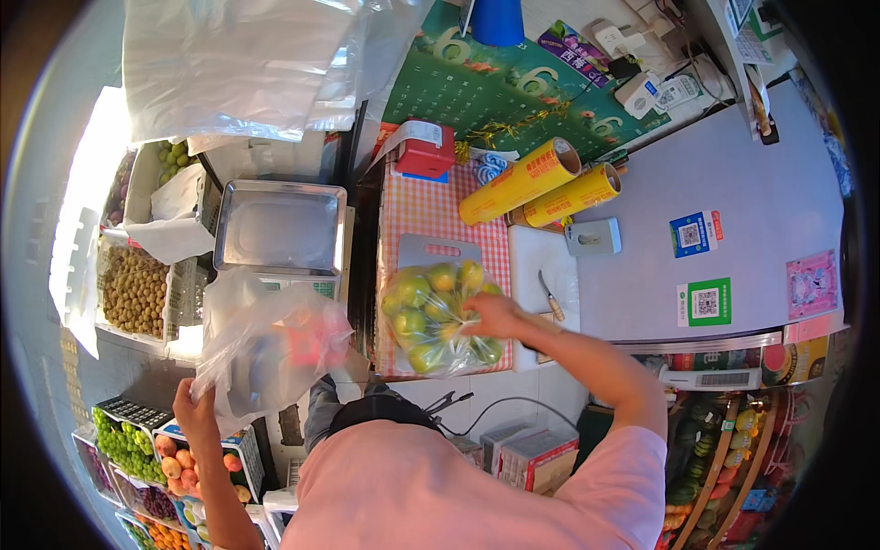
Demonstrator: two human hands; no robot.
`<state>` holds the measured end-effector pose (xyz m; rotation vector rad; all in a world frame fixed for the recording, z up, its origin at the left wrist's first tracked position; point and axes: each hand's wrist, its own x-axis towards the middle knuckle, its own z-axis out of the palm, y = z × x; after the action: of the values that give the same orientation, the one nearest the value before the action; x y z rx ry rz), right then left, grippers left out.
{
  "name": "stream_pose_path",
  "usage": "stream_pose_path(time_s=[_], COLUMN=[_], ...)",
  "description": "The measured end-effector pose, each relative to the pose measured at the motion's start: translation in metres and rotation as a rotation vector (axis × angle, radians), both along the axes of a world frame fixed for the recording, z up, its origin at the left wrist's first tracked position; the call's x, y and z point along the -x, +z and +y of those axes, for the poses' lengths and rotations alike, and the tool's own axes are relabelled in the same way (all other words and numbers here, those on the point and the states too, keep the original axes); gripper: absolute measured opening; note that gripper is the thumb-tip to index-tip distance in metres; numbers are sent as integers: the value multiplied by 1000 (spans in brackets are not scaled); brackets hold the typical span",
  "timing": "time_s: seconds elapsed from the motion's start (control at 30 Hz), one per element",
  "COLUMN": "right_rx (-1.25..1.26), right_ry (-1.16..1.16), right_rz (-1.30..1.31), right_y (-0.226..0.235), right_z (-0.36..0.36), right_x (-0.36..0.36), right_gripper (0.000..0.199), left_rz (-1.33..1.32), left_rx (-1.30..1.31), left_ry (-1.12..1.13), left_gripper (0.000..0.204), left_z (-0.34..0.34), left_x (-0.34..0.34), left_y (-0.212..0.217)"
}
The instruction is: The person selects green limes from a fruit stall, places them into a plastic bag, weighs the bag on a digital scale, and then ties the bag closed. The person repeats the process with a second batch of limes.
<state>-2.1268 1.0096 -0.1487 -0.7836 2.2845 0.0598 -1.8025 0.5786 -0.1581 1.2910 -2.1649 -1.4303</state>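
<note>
My left hand (195, 403), held out at the left, is closed on the edge of a thin, clear plastic bag (247, 344). The bag hangs loosely and looks empty. On the counter, a filled clear plastic bag (426, 357) holds several green-yellow citrus fruits (412, 291). My right hand (493, 317) reaches across from the right, its fingers closed on the gathered plastic at the filled bag's right side. Beneath that bag lies a grey cutting board (438, 247) on a red checked cloth (412, 206).
A knife (551, 293) lies on a white board right of the fruit. Two yellow film rolls (522, 183) and a red box-shaped device (426, 151) stand behind. A metal tray (280, 229) sits left, near longans (135, 289). Plastic bags (238, 64) hang above.
</note>
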Motion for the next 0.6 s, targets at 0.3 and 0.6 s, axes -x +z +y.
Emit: stream_pose_path(time_s=[0.3,0.6], right_rx=[249,565], right_ry=[122,201], right_rz=[35,73], right_y=[-60,-36], right_z=[40,45], right_x=[-18,-14], right_gripper=[28,23], left_rz=[-22,-60], left_rx=[-51,-60], left_ry=[54,279], left_gripper=[17,20], left_z=[67,103], left_x=[-21,-17], left_y=[5,31])
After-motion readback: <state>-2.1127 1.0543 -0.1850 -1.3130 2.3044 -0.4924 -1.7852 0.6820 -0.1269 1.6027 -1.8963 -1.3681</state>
